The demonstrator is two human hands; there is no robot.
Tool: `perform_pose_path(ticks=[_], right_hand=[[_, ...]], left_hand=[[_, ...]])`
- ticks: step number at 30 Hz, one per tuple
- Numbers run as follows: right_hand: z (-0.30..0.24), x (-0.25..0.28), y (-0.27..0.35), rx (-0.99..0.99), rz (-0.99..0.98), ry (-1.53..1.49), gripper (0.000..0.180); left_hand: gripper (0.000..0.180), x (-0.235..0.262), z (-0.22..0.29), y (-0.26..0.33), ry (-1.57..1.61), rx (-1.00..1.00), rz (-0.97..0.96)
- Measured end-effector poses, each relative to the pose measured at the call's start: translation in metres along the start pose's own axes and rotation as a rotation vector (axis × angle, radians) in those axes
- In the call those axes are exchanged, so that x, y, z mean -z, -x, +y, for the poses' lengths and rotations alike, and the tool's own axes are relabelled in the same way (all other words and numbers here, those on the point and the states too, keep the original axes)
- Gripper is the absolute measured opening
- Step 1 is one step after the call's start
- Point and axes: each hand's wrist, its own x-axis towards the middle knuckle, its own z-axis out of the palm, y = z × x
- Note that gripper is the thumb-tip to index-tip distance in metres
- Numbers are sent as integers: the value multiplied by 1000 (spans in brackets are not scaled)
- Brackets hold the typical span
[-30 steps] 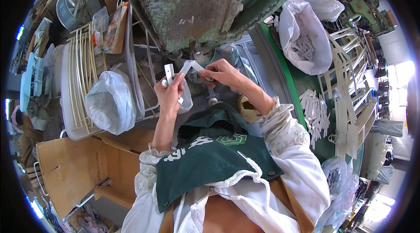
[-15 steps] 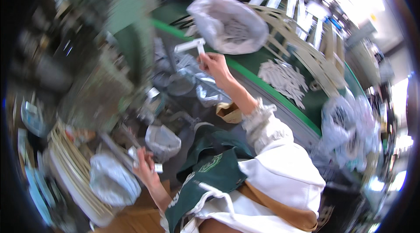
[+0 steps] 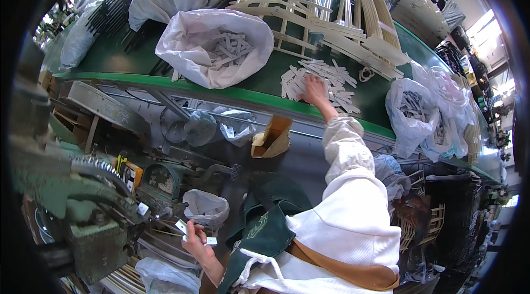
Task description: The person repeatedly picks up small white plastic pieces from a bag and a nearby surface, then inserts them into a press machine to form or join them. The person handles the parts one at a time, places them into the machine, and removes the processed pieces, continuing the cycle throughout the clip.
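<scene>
My left hand (image 3: pixel 197 243) is closed on flat white strips (image 3: pixel 210 241), whose ends stick out on both sides of the fingers. It is beside a green machine (image 3: pixel 91 250) with a metal spring. Over the green table (image 3: pixel 232 94), my right hand (image 3: pixel 314 91) rests on a loose pile of white strips (image 3: pixel 343 78), fingers spread and touching them. I see no strip gripped in it, though the fingertips are partly lost among the pieces. Left of the pile, an open white sack (image 3: pixel 182 46) holds many similar white strips.
Cream slatted frames (image 3: pixel 331 23) lie stacked behind the pile. Filled plastic bags (image 3: pixel 411 107) sit at the table's right end. Below the table are a cardboard box (image 3: pixel 271 138) and a small white bag-lined bin (image 3: pixel 205 208). Black rods (image 3: pixel 118 10) lie far left.
My right hand no longer holds the white angled piece it had raised near the sack; it has reached onto the strip pile. My left hand still grips white strips. The view has turned.
</scene>
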Motion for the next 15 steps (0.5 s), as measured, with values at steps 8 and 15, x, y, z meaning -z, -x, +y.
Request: perform_pose_path(ticks=[8,15], right_hand=[[22,-57,-28,174,451,-82,67],[30,-52,-70,116,460,165,25]], left_hand=[[18,-69,7,-5,-68,41,-97],[18,-84,3,-8,-58,53,-126]])
